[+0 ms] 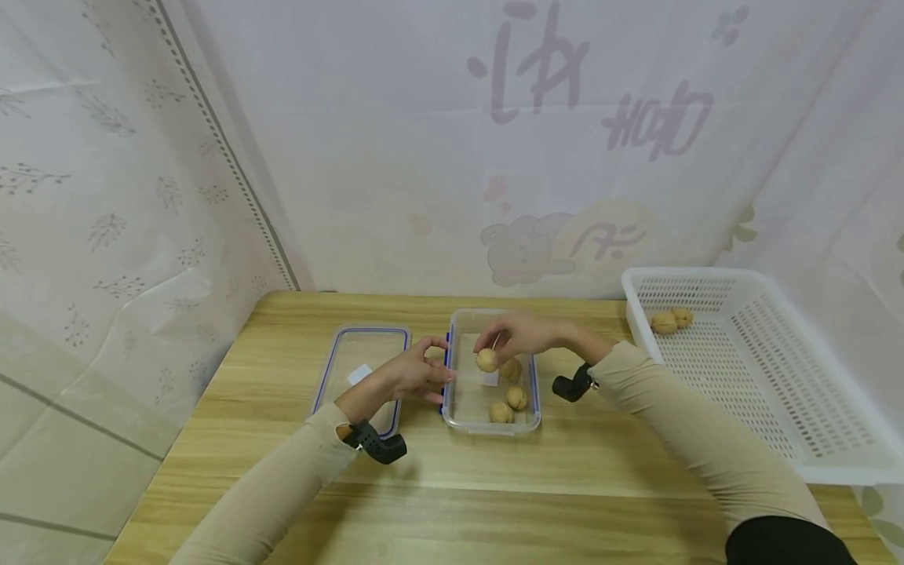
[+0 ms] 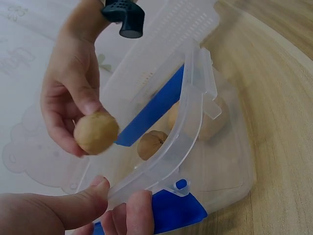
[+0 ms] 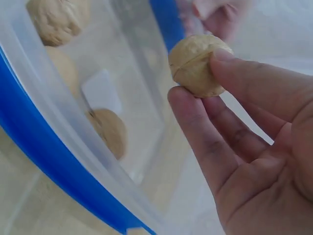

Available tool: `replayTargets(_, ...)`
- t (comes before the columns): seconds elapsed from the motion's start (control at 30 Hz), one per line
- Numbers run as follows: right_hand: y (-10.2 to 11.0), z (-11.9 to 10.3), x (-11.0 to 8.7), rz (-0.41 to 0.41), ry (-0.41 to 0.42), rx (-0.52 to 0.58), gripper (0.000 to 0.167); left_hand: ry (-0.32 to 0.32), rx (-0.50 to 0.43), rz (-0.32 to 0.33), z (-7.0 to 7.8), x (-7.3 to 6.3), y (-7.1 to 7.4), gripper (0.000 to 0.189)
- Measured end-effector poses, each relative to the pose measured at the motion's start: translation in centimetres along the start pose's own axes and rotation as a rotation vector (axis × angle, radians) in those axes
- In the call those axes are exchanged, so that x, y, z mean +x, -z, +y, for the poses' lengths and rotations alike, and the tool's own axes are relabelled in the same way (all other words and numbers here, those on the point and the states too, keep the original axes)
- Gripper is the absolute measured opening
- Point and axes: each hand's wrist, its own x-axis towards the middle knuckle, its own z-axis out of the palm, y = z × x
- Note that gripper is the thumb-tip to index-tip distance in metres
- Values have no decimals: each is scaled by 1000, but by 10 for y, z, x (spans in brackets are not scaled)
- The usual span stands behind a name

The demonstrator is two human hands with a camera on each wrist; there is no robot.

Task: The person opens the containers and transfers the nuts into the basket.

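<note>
Walnut (image 1: 486,360) is pinched between the thumb and fingertips of the right hand (image 1: 521,335), held over the box (image 1: 468,397) just toward 11 o'clock of its middle as the head view has it. It should be light, hard and stiff; the ridged shell looks grippy rather than slippery, though it would roll if let go loosely. Best hold is likely across its widest girth, thumb opposing fingertips, without a hard squeeze. Inside, loose walnuts (image 1: 517,398) lie from 3 to 6 o'clock, the uppermost partly covered by the right hand. At the 9 o'clock wall the left hand (image 1: 413,373) holds the rim, how firmly I cannot tell; it blurs in the right wrist view. Beyond, toward 2 o'clock, the basket (image 1: 749,369) meets the frame's edge, its near corner cut off.
</note>
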Motion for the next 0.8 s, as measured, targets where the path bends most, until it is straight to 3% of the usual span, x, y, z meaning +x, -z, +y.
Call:
replayTargets(0.3, 27, -2, -26, 147, 28, 28, 36, -7, -7, -16, -2, 3, 3, 60)
replayTargets(0.8, 62, 7, -79, 420, -64, -6, 42, -5, 0, -10, -3, 4, 3, 61)
